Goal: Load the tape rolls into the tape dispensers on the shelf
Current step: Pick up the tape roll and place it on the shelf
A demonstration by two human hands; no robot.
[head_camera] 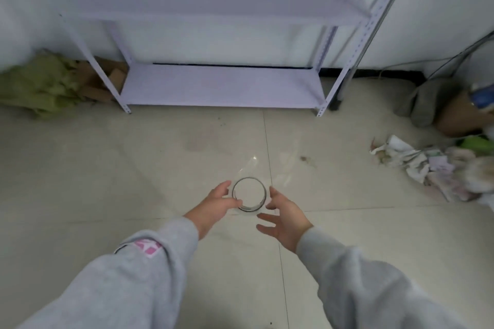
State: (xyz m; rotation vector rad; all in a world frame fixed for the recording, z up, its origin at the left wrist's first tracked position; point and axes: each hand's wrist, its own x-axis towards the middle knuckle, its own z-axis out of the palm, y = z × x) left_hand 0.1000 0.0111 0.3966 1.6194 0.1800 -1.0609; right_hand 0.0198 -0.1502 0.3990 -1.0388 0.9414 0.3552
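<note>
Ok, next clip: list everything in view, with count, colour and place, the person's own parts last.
clear round tape roll: one, transparent with a dark rim, between the hands, above the floor
pale lilac metal shelf unit: one, against the white wall, visible shelves bare
green crumpled material: one heap, left of the shelf
brown cardboard pieces: a few, by the shelf's left leg
crumpled white paper: one pile, floor at right
grey cloth: one, right, by the wall
left hand: grips the roll's left side, grey sleeve
right hand: fingers spread beside the roll, grey sleeve
</note>
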